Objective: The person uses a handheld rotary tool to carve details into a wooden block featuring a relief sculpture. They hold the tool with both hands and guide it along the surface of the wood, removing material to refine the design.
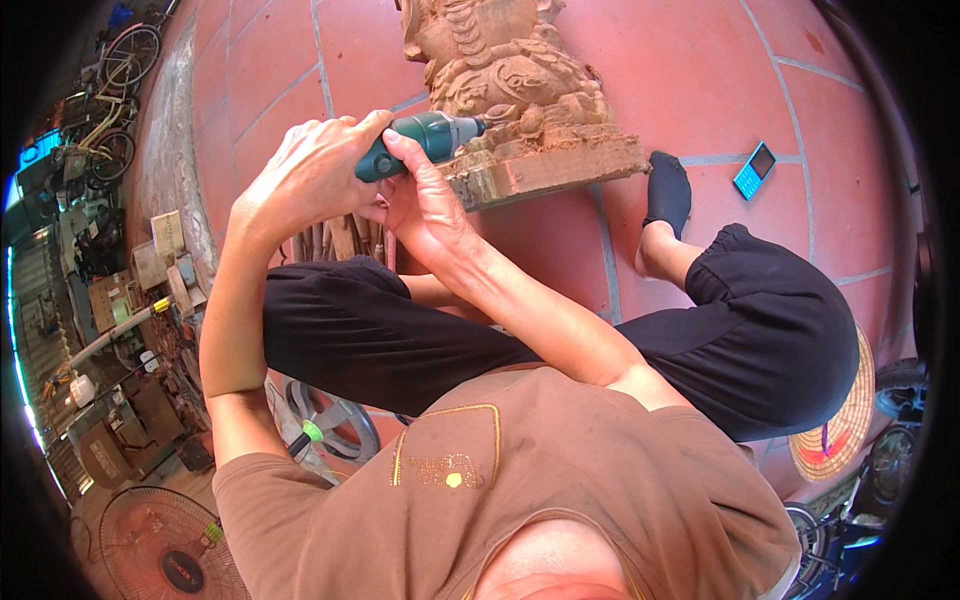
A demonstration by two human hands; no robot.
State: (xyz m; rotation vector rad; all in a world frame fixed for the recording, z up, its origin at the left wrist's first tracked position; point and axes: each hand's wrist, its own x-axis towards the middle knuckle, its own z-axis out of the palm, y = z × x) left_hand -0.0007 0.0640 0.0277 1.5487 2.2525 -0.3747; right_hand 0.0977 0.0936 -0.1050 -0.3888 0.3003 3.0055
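Observation:
A green handheld rotary tool [425,135] with a grey nose sits in both hands, tilted slightly upward to the right. My left hand [312,172] closes around its rear end from the left. My right hand [428,200] grips it from below, thumb laid along the green body. The tool's dark collar points at a brown wood carving [520,85] with deep relief and a thick flat base. Whether the bit touches the wood I cannot tell. Several thin wooden-handled tools [345,238] lie below my hands, partly hidden by my arms and leg.
Red floor tiles surround the carving. A blue keypad phone [755,171] lies to the right, past my black-socked foot [668,190]. A woven hat [830,430] rests beside my right knee. On the left are an orange fan [160,540], cluttered boxes [115,300] and bicycles [130,55].

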